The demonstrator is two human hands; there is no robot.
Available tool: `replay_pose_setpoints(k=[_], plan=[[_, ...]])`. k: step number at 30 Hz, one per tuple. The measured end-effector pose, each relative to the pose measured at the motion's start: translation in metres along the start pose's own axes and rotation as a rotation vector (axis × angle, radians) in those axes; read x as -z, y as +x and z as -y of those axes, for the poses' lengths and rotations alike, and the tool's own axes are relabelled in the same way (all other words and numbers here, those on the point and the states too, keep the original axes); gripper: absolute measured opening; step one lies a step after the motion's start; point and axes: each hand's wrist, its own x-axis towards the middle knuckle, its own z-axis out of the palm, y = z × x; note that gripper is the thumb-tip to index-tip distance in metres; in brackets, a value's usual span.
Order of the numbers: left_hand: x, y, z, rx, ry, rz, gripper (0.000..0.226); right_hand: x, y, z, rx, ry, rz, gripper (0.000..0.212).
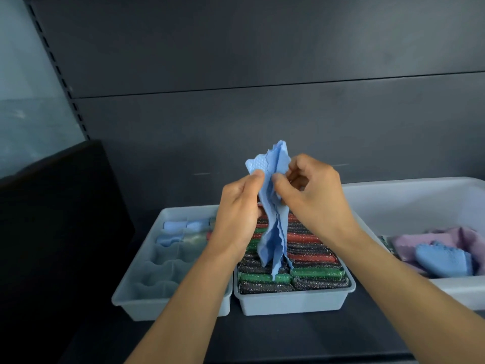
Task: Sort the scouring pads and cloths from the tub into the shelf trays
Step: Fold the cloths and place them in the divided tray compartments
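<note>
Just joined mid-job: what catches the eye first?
A crumpled light blue textured cloth hangs at centre, pinched by the left hand and right hand. Beneath it, a grey plastic tray is packed with red, green and silver scouring pads; a white tub at right holds pink and blue cloths.

Back panel: dark grey, matt, one horizontal seam across.
Upright: black slotted strip along panel's left edge.
Wall: pale blue-grey, left of upright.
Black block: far left, featureless.
Shelf: dark board, foreground.
</note>
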Motion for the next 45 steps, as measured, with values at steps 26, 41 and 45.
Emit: replay_pose_setpoints(k=[26,41,45], plan=[[0.015,0.017,-0.016,-0.033,0.000,0.012,0.029,0.025,0.021,0.009,-0.059,0.455,0.041,0.027],[0.005,0.009,0.017,0.167,-0.018,0.231,0.035,0.032,0.061,0.024,-0.109,0.483,0.271,0.013],[0.008,0.009,0.026,0.488,-0.246,0.219,0.038,0.033,0.058,0.016,-0.029,0.508,0.315,0.014]])
